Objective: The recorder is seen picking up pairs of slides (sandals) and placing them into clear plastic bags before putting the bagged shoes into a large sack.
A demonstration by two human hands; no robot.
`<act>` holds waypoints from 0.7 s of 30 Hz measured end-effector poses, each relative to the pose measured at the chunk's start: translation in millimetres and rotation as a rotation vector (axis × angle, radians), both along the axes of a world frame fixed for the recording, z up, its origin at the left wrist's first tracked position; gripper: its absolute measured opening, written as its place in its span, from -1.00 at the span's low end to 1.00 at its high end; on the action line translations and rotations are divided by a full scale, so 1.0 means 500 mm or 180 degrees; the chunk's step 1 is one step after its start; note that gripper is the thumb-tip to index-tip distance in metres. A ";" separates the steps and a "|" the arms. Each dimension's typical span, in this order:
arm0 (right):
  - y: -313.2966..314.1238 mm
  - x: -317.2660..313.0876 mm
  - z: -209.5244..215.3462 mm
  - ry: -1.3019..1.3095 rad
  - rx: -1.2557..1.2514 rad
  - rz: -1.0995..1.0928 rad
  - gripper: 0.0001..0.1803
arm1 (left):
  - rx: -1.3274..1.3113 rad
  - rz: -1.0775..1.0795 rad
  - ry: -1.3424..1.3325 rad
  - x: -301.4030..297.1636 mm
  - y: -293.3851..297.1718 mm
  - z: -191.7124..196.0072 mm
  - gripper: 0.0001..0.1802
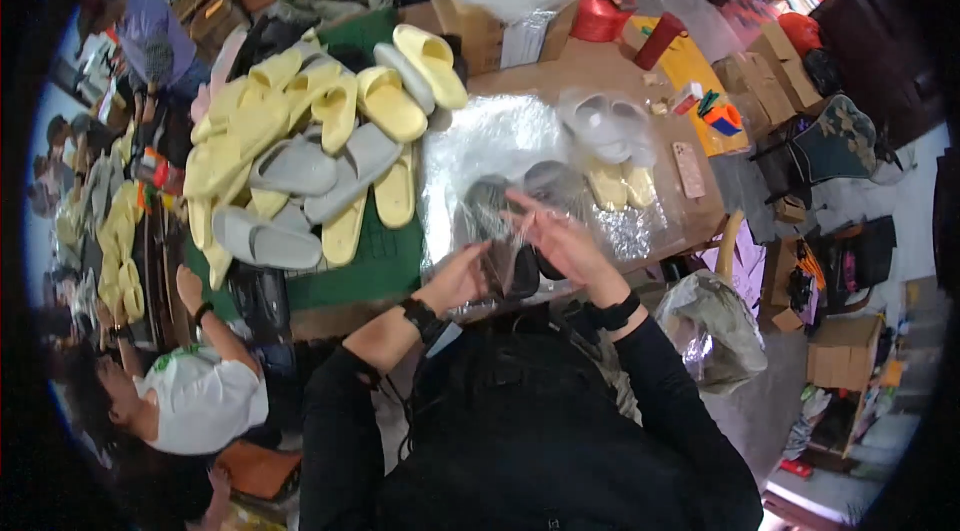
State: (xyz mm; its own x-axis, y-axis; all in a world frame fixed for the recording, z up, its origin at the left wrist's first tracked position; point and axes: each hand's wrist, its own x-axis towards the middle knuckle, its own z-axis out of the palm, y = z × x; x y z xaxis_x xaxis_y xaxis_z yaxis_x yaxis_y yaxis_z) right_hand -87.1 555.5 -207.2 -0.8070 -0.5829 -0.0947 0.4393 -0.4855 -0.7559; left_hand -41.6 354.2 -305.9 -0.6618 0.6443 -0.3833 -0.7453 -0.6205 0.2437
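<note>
A pair of dark slippers (pixel 519 276) lies in front of me at the table's near edge, under or inside a clear plastic bag (pixel 520 216); glare hides which. My left hand (pixel 458 277) is at their left side, its fingers curled at the bag's edge and partly hidden. Over the right slipper reaches my right hand (pixel 562 245), fingers stretched out and apart, touching or just above the plastic. To the right lie grey slippers (pixel 606 126) and yellow slippers (pixel 622 186), covered with clear film.
A heap of yellow and grey slippers (pixel 300 146) covers a green mat (pixel 375 271) at left. A pink phone (pixel 687 170), a tape dispenser (pixel 722 118) and a red cylinder (pixel 660 41) are at right. Beyond stands a cardboard box (pixel 478 36). A person in white (pixel 205 396) works at left.
</note>
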 end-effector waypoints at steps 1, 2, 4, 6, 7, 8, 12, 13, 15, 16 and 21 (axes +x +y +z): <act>-0.010 0.002 0.011 0.0059 0.0109 0.0032 -0.71 | -0.0406 0.0400 -0.0141 -0.001 0.011 -0.001 -0.60; -0.017 0.000 0.014 0.0009 0.0035 -0.0032 -0.69 | -0.0586 0.0345 0.0293 -0.008 0.028 0.061 -0.71; -0.040 0.004 0.048 0.0231 0.0904 0.0061 -0.69 | -0.0607 0.0578 0.0100 -0.018 0.024 0.077 -0.63; -0.057 0.015 0.081 0.0698 0.1665 0.0253 -0.69 | -0.0535 0.0569 0.0383 -0.028 0.001 0.036 -0.64; -0.057 0.022 0.082 0.1082 0.1838 0.0333 -0.67 | -0.0929 0.0488 0.0216 -0.034 -0.002 0.073 -0.64; -0.069 0.053 0.096 0.1097 0.1961 0.0262 -0.62 | -0.1086 0.0466 0.0088 -0.031 -0.018 0.087 -0.64; -0.086 0.119 0.176 0.2595 0.2814 0.0422 -0.39 | -0.1116 0.0530 0.0067 -0.005 -0.075 0.112 -0.59; -0.094 0.122 0.169 0.3474 0.3027 -0.0039 -0.32 | -0.0980 0.0639 0.0013 0.010 -0.091 0.107 -0.56; -0.126 0.105 0.168 0.4779 0.4561 -0.0018 -0.15 | -0.0719 0.0727 0.0125 0.026 -0.098 0.092 -0.56; -0.142 0.101 0.156 0.4733 0.4888 0.0335 -0.07 | -0.0645 0.0721 0.0196 0.027 -0.098 0.085 -0.56; -0.166 0.129 0.075 0.3957 0.4581 0.1062 0.16 | -0.0414 0.0377 0.0004 0.047 -0.113 0.144 -0.55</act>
State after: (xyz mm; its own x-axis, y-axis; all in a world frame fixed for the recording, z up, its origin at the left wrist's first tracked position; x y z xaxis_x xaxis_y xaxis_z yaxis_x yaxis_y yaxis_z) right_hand -22.7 472.8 -169.8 -0.6796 -0.7238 -0.1191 -0.6483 0.6686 -0.3643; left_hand -18.1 297.5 -233.9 -0.7306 0.5068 -0.4575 -0.6685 -0.6672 0.3285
